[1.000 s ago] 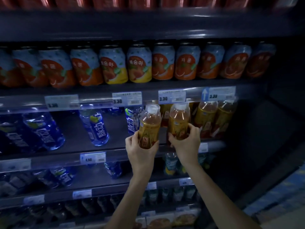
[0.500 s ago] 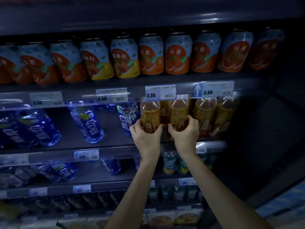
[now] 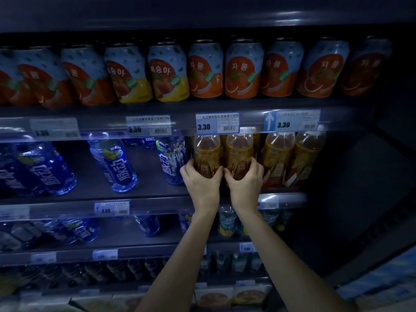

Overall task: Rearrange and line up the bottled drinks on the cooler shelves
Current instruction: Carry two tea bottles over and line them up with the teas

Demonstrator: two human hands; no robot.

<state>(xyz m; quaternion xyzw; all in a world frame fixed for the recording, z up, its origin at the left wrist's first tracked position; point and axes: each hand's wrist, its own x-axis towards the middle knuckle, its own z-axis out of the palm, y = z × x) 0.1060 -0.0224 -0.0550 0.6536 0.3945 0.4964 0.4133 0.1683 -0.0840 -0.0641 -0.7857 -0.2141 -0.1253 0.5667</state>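
Note:
Two amber tea bottles stand side by side on the second cooler shelf. My left hand grips the left tea bottle at its lower label. My right hand grips the right tea bottle the same way. Both bottles are upright, touching each other, their caps hidden behind the price strip. Two more tea bottles stand just to the right. Blue drink bottles lean at scattered angles on the left of the same shelf.
A row of orange and yellow cans fills the shelf above. Price tags line the shelf edges. Lower shelves hold more blue and green bottles. The cooler's dark side wall closes the right end.
Both hands have pushed the two tea bottles up and back onto the shelf, so their caps now sit behind the price strip. The bottles went from tilted and lifted to upright and together.

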